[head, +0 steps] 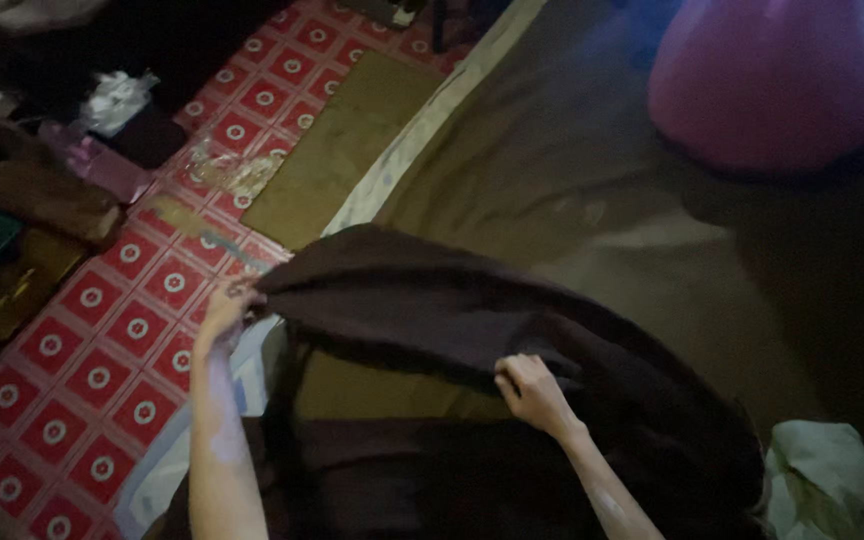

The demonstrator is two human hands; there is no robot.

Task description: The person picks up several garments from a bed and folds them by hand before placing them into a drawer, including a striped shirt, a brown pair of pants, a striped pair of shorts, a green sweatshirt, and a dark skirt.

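Centre frame, a dark brown cloth (422, 310) is held up over a bed (592, 210). Left hand (224, 310), grip pinched on its left corner; right hand (532, 392), grip closed on a middle fold. Lower frame, the cloth's hanging part merges into shadow. Upper right, a blurred pink bag (772, 80) is cut off; left, red patterned floor (102, 370).

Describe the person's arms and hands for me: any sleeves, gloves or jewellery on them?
Both forearms are bare up to the frame's bottom edge, with no sleeve in view. The left hand and right hand wear no gloves, and no ring, watch or bracelet shows. The light is dim, so small details could be missed.
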